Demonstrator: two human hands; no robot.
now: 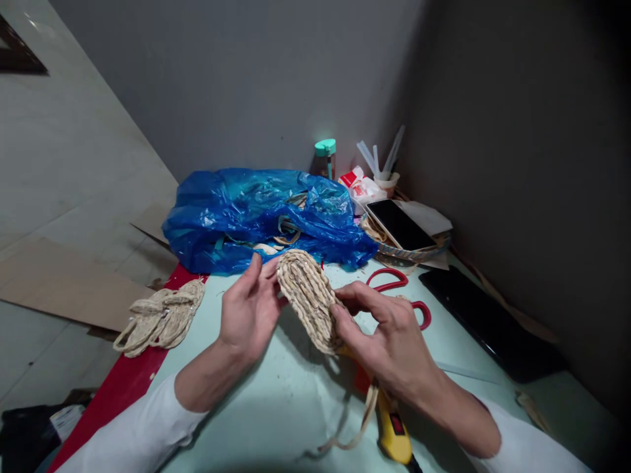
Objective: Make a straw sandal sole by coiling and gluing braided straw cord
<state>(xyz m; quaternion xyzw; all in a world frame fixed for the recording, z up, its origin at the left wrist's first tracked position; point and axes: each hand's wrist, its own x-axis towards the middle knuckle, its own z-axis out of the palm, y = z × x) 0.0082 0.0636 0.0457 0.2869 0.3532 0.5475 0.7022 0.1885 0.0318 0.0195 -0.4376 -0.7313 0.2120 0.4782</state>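
A pale tabletop is being worked over. Nearest, a yellow tool and a loose strand are being left unheld. Over the tabletop, a coiled oval is being pinched at its right edge by the right hand; the left hand is being held open, fingers partly behind it. Several rounds are being shown joined; what remains cannot be told. Behind, a blue bag is being left.

Grey walls (dimmer rightward), tiled floor, pale-green table
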